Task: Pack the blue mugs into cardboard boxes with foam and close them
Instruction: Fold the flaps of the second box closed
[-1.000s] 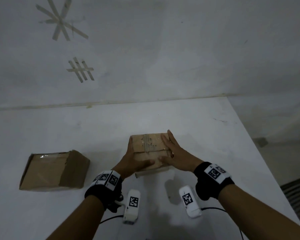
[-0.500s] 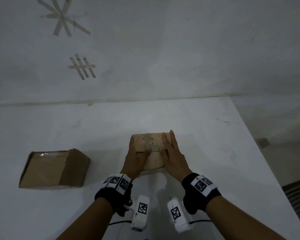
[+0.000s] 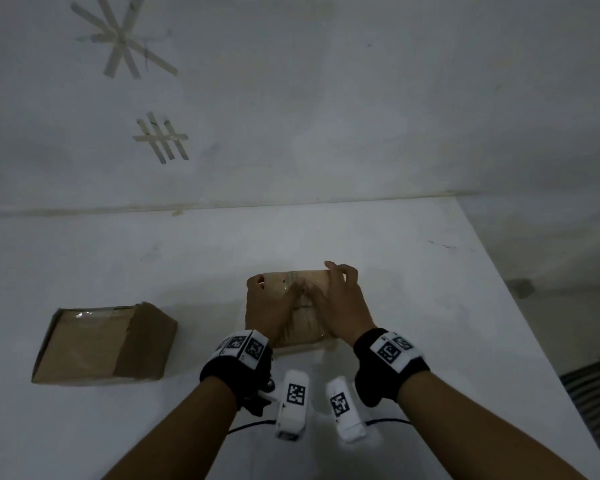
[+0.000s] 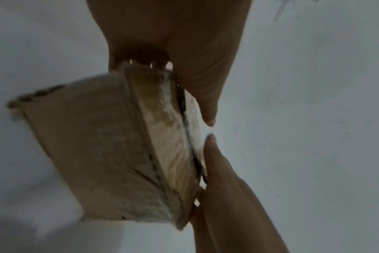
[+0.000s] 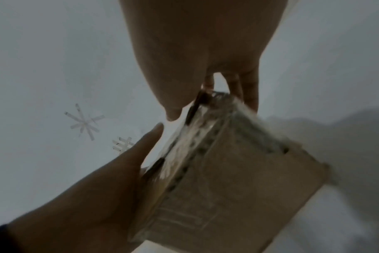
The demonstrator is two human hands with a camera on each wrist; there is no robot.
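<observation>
Both hands hold a small cardboard box (image 3: 303, 306) near the middle of the white surface (image 3: 395, 271). The left hand (image 3: 269, 308) wraps its left side, fingers curled over the far edge; the right hand (image 3: 340, 303) clasps the right side, thumbs meeting along the taped seam on top. A second, closed box (image 3: 101, 342) lies well apart to the left.

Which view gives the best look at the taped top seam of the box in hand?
The left wrist view: the box fills it, and the shiny tape along its top seam runs unobstructed between both thumbs. The right wrist view shows the same seam, blurrier. In the head view, the left hand and right hand cover most of it.
</observation>
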